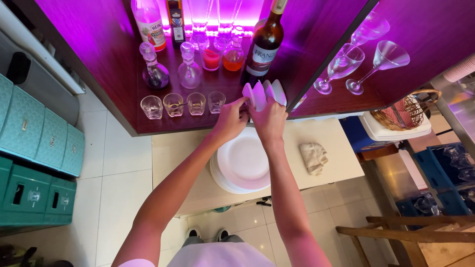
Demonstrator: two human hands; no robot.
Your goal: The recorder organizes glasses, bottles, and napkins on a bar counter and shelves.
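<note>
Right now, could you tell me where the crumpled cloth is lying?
In the head view, the crumpled cloth lies on the pale counter, right of the stack of white plates and just right of the right forearm, below the shelf holding the stemmed glasses.

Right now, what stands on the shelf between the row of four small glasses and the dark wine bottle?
In the head view, only the white dishes held by both hands, left hand and right hand, lie between the glasses and the bottle.

Premises present as a bar or restaurant service area. A dark wooden shelf (163, 121) lit in pink carries a dark glass wine bottle (264, 44), clear stemmed glasses (341, 66) and small clear tumblers (173, 105). A stack of round white plates (242, 165) sits on the pale desk (341, 163); blue plastic glass-racks (445, 168) stand alongside.
</note>
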